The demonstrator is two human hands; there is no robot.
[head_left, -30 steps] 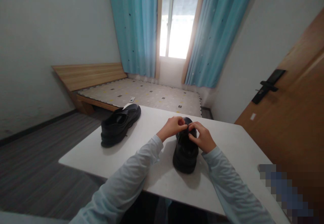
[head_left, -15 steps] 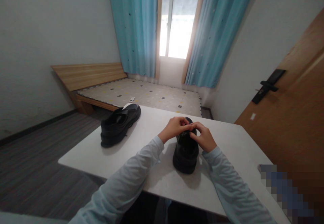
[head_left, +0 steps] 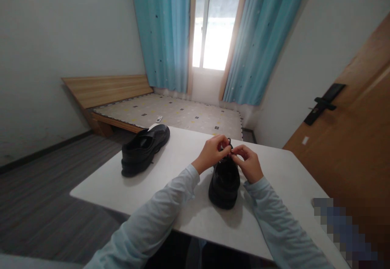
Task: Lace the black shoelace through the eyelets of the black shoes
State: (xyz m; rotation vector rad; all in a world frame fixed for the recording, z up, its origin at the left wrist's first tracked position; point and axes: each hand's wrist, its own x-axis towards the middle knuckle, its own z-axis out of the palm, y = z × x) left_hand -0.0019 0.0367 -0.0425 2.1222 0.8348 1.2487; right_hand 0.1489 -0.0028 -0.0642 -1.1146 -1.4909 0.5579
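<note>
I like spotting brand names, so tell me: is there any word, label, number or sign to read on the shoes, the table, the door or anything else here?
None can be read.
The shoe under both hands: no visible brand or label.
The second shoe: plain black, no lettering shown.
Small white object on the bed: too small to read.

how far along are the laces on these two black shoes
Nothing looks finished. In hand: the left hand and right hand pinch the lace over the near shoe, with no finished bow visible. Left: the far shoe lies untouched near the left end of the white table; a lace end seems to trail loose beside it, though it is too small to be sure.
</note>
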